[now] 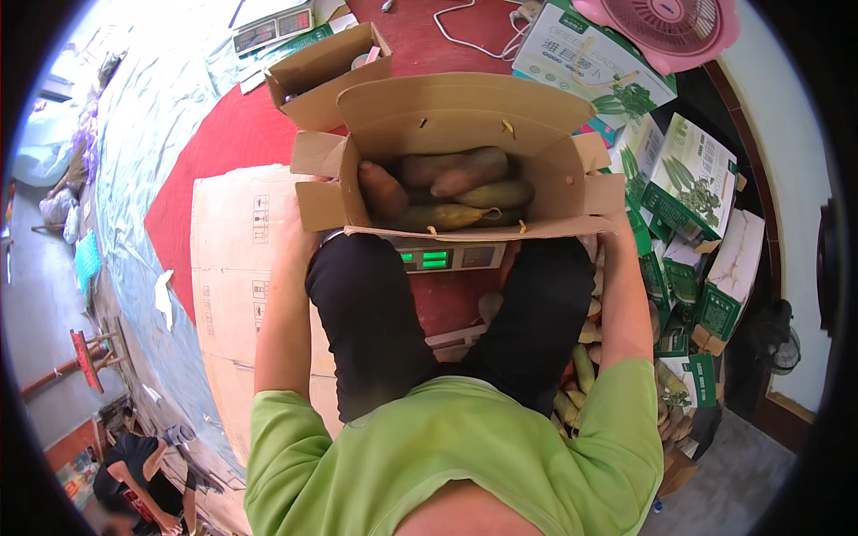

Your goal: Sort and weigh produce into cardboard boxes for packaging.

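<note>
An open cardboard box [465,98] stands in front of me, over a scale [478,257] with green lit digits. Inside lie several large, long radishes [487,194], some green and some brownish. My left hand [302,216] is at the box's left side, mostly hidden behind a flap. At the right side, my right hand [617,225] holds the box by its edge, the fingers largely out of sight. Both arms reach forward on either side of my knees.
A smaller open carton [335,76] sits beyond, near another scale [273,31]. Green-and-white printed boxes [693,179] pile up at the right, below a pink fan [666,27]. More radishes [581,371] lie beside my right leg. Flattened cardboard [232,268] covers the floor at left. A person [134,482] bends over at lower left.
</note>
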A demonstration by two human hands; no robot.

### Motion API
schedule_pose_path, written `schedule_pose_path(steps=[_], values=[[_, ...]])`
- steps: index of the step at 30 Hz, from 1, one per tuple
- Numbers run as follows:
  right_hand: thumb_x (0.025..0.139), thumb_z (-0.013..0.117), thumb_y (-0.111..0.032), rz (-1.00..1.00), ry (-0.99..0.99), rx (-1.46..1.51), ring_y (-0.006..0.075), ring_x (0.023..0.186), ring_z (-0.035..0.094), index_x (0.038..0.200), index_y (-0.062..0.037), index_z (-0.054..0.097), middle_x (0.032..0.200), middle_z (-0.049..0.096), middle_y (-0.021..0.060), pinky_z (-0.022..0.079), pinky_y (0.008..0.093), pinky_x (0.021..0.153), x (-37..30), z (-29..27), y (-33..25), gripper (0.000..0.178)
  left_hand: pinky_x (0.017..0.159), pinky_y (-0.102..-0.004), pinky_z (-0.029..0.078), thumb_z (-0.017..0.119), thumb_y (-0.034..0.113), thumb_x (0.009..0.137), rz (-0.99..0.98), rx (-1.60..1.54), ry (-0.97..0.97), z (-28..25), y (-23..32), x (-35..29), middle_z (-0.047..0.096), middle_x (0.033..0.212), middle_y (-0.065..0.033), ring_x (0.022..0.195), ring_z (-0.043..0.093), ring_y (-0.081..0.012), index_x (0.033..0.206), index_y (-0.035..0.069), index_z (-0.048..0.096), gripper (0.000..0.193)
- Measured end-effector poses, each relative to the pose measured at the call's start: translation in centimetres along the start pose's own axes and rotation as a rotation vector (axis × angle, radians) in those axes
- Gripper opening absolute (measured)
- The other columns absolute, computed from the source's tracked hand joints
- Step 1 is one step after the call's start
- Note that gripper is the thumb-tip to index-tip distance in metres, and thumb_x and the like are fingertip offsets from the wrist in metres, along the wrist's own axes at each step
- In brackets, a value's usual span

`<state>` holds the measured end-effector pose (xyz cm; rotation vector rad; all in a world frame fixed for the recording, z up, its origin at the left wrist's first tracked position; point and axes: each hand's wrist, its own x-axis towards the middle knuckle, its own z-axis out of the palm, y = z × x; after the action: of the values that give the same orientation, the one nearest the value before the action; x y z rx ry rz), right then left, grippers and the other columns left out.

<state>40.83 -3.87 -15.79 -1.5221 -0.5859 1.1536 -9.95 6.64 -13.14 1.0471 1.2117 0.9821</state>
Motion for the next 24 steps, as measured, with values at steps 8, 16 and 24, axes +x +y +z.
schedule_pose_path(steps=[8,16,24], values=[[0.084,0.065,-0.022,-0.068,-0.026,-0.172,0.0126,0.082,0.058,0.117,-0.0045,0.054,0.095,0.061,0.0035,0.048,0.027,0.067,0.4,0.7,-2.1,0.039,0.069,-0.0269,0.046,0.059,0.019,0.087,-0.102,0.019,-0.003,1.8,2.8,-0.5,0.062,0.084,-0.0051,0.078,0.057,-0.013,0.099,0.002,0.063,0.021],[0.082,0.067,-0.021,-0.125,0.001,-0.28,0.0107,0.077,0.054,0.111,-0.0051,0.057,0.09,0.06,0.001,0.045,0.025,0.064,-1.4,4.1,-3.7,0.035,0.063,-0.0271,0.046,0.057,0.017,0.087,-0.137,-0.075,-0.065,2.8,4.4,-1.3,0.059,0.08,-0.0043,0.076,0.057,-0.0132,0.094,0.005,0.062,0.015],[0.083,0.066,-0.018,-0.279,-0.056,-0.54,0.0127,0.077,0.056,0.103,-0.0021,0.061,0.09,0.064,0.0042,0.047,0.0283,0.065,-2.6,10.4,-9.4,0.026,0.074,-0.03,0.051,0.059,0.015,0.089,-0.047,-0.412,0.109,-2.3,-2.2,0.8,0.06,0.093,-0.0085,0.083,0.061,-0.0172,0.103,0.006,0.054,0.018]])
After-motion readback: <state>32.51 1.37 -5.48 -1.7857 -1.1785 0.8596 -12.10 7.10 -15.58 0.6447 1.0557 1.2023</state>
